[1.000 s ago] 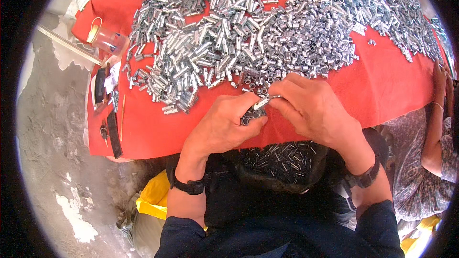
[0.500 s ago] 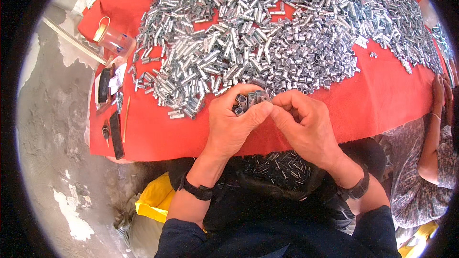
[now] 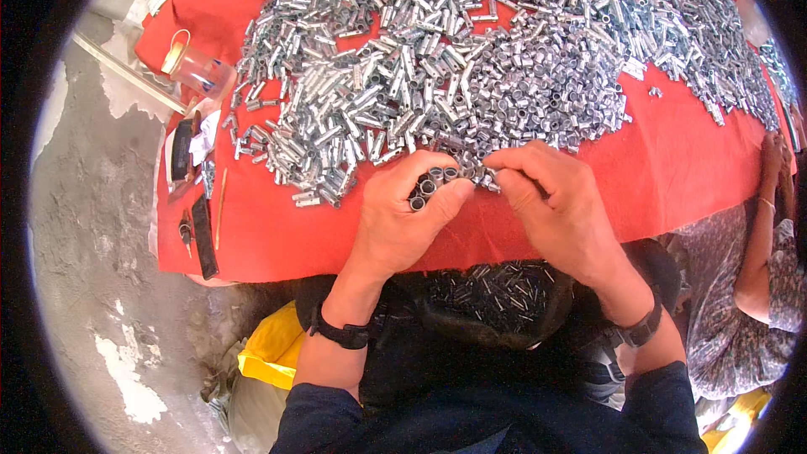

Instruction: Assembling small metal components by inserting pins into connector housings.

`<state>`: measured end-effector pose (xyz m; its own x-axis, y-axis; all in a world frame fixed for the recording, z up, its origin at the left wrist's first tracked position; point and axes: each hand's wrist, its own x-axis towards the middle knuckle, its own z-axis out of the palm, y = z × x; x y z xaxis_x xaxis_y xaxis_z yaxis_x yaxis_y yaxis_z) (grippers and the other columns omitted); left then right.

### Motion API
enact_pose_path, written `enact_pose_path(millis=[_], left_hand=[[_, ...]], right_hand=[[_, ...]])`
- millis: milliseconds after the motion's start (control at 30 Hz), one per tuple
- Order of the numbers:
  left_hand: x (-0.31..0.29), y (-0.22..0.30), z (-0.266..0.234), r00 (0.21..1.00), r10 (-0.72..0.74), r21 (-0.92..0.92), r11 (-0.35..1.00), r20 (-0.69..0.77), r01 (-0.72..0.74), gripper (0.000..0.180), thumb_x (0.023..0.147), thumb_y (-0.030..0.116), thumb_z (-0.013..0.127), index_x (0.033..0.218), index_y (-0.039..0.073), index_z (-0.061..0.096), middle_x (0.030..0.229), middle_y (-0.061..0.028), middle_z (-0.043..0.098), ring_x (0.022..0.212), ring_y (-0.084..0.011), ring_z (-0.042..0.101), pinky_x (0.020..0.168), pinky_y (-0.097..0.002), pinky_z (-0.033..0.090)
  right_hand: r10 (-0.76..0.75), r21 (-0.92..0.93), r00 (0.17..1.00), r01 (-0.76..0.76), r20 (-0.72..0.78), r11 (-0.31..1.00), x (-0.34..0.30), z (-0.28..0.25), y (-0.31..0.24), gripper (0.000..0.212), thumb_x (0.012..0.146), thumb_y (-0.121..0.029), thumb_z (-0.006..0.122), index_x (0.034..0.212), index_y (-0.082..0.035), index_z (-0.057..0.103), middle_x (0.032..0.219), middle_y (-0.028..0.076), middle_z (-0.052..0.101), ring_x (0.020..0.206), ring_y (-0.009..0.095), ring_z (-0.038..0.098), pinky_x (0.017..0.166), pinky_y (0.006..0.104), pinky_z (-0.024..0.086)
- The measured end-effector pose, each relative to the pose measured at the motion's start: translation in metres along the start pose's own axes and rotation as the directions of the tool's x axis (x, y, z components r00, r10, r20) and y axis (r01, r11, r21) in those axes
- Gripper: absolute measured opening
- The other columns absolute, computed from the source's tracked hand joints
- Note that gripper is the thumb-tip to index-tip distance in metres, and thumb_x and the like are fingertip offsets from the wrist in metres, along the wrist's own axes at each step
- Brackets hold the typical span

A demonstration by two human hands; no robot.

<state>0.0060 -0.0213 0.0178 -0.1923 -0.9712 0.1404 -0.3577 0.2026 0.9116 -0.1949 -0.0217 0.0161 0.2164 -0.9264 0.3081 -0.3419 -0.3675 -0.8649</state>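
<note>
My left hand (image 3: 401, 206) is wrapped round a small bundle of silver metal tubes (image 3: 428, 187). Their round open ends face up between the thumb and fingers. Just to its right, my right hand (image 3: 551, 206) is curled, with thumb and forefinger pinched close at the near edge of a heap of short metal collars (image 3: 546, 88). Short pieces show right at those fingertips, but whether one is between them is too small to make out. Longer metal tubes (image 3: 361, 92) lie loose in a wide pile behind and left of my hands.
A red cloth (image 3: 664, 160) covers the table. Along its left side lie a clear plastic jar (image 3: 200, 71), a dark flat bar (image 3: 203, 238), a thin stick (image 3: 221, 208) and a brush (image 3: 181, 151). Below the edge, a dark container (image 3: 492, 298) holds small metal pins. Another person's arm (image 3: 761, 244) rests at right.
My right hand has drawn away from the left, to the right, and its fingertips now meet the collar heap's edge. The left hand keeps its bundle, shifted slightly left.
</note>
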Motion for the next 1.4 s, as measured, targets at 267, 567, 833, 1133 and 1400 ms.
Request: enact_pose_path(millis=[267, 567, 833, 1133, 1400], left_hand=[[0.002, -0.001, 0.002, 0.956, 0.265, 0.206, 0.936, 0.123, -0.286, 0.02, 0.083, 0.006, 0.075, 0.099, 0.001, 0.064, 0.085, -0.0128, 0.067, 0.072, -0.0243, 0.067, 0.063, -0.0334, 0.05], [0.002, -0.008, 0.004, 0.906, 0.381, 0.239, 0.876, 0.185, -0.418, 0.023, 0.076, 0.001, 0.078, 0.095, 0.002, 0.065, 0.087, -0.0119, 0.067, 0.077, -0.0286, 0.067, 0.068, -0.0352, 0.052], [-0.001, -0.007, -0.001, 0.891, 0.388, 0.29, 0.847, 0.235, -0.445, 0.022, 0.076, 0.001, 0.077, 0.093, 0.002, 0.063, 0.084, -0.0127, 0.065, 0.076, -0.0308, 0.065, 0.065, -0.0375, 0.052], [-0.006, -0.001, -0.012, 0.83, 0.367, 0.268, 0.823, 0.421, -0.5, 0.015, 0.077, 0.005, 0.074, 0.089, 0.003, 0.064, 0.083, -0.0123, 0.064, 0.076, -0.0321, 0.064, 0.063, -0.0394, 0.051], [-0.018, 0.007, -0.007, 0.702, 0.339, -0.033, 0.911, 0.627, -0.411, 0.015, 0.078, 0.008, 0.074, 0.088, 0.004, 0.064, 0.081, -0.0109, 0.061, 0.073, -0.032, 0.062, 0.063, -0.0399, 0.05]], right_hand=[[0.162, 0.283, 0.985, -0.174, 0.065, 0.943, -0.002, -0.009, -0.011, 0.01, 0.087, 0.001, 0.059, 0.096, 0.004, 0.062, 0.082, 0.016, 0.066, 0.074, 0.024, 0.067, 0.066, 0.035, 0.051], [0.146, 0.16, 0.963, -0.184, 0.227, 0.97, -0.005, -0.015, -0.008, 0.008, 0.091, 0.004, 0.06, 0.098, 0.002, 0.063, 0.081, 0.003, 0.066, 0.076, 0.007, 0.064, 0.065, 0.0221, 0.05], [0.162, 0.144, 0.965, -0.194, 0.206, 0.971, -0.009, -0.009, -0.005, 0.005, 0.089, 0.0, 0.063, 0.093, 0.001, 0.064, 0.075, 0.0, 0.063, 0.07, 0.004, 0.059, 0.06, 0.0229, 0.046], [0.217, 0.23, 0.885, -0.332, 0.413, 0.915, -0.014, -0.013, 0.003, 0.008, 0.088, -0.006, 0.066, 0.088, 0.001, 0.062, 0.068, 0.011, 0.062, 0.058, 0.014, 0.059, 0.053, 0.0312, 0.046], [0.162, 0.231, 0.528, -0.601, 0.834, 0.765, -0.023, -0.028, 0.009, 0.015, 0.09, -0.014, 0.07, 0.089, 0.0, 0.064, 0.069, 0.005, 0.064, 0.06, 0.011, 0.061, 0.054, 0.0283, 0.048]])
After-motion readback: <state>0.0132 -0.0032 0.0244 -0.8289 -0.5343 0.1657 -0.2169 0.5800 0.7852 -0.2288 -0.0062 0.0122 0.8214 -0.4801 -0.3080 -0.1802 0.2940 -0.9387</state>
